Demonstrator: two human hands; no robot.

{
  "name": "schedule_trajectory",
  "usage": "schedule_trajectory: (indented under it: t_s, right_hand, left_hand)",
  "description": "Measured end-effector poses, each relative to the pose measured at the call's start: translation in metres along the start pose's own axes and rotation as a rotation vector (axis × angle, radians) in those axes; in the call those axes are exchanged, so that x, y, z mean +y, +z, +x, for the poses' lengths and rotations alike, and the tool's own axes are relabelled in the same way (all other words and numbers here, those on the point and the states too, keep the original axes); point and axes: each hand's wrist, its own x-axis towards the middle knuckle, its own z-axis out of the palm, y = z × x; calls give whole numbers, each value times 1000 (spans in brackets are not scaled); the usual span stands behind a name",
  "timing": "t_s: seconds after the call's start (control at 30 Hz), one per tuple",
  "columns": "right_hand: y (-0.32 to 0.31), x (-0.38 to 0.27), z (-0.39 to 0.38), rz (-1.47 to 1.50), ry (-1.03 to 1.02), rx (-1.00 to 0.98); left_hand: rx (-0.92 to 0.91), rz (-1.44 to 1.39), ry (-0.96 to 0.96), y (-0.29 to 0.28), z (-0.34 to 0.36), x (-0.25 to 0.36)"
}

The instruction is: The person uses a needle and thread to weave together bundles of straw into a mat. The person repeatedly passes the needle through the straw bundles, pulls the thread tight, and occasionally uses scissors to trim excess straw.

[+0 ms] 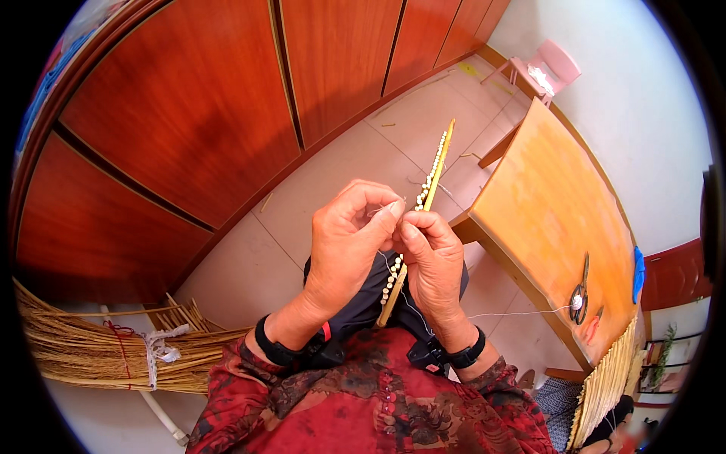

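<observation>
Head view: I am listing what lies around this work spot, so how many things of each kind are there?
Hands: 2, left and right, both on the beaded stick
Beaded stick: 1
Straw bundle: 1
Wooden table: 1
Scissors: 1
Pink chair: 1
Total: 7

1. No package, box or bag is in view.
2. No label or sign shows on the wall, the wooden doors or the tabletop.
3. No screen is in view.
</observation>
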Motion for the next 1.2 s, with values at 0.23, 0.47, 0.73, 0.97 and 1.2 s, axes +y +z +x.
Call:
schedule_trajectory:
  t_s: [0.23, 0.47, 0.73, 0.97, 1.2]
  right_hand:
    - [1, 0, 0, -75, -18, -11]
    - [1, -22, 7, -428, -196, -19]
    - [-3, -34, 19, -712, -259, -108]
    - [-3, -33, 20, -782, -323, -104]
    - [1, -31, 18, -940, -444, -40]
  left_hand:
    - [-56, -122, -123, -1, 1, -1]
    - [-71, -17, -23, -3, 2, -1]
    - [-136, 157, -7, -6, 1, 2]
    - [-129, 219, -31, -6, 0, 0]
    - [-112, 197, -114, -2, 1, 2]
